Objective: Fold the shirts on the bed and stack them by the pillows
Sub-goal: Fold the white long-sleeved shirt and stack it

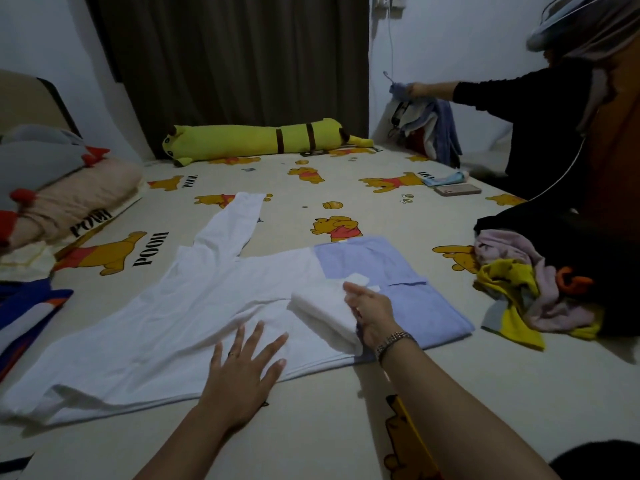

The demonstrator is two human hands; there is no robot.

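Pinching a folded-over sleeve with the right hand [369, 315], pressing flat-fingered with the left hand [244, 367] on the white shirt [166, 317] — spread mid-bed, overlapping a blue shirt [408, 289]. Probably light, limp, wrinkle-prone — best gripped at seams and cuffs, pillows [69, 199] far left

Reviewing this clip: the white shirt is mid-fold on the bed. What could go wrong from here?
1. The white shirt overlaps the blue folded garment; the right hand, gripping the sleeve, might drag that fold loose.
2. The left hand pins only the lower middle, so the shirt's far side may bunch.
3. The other long sleeve lies spread out and could fold crooked.
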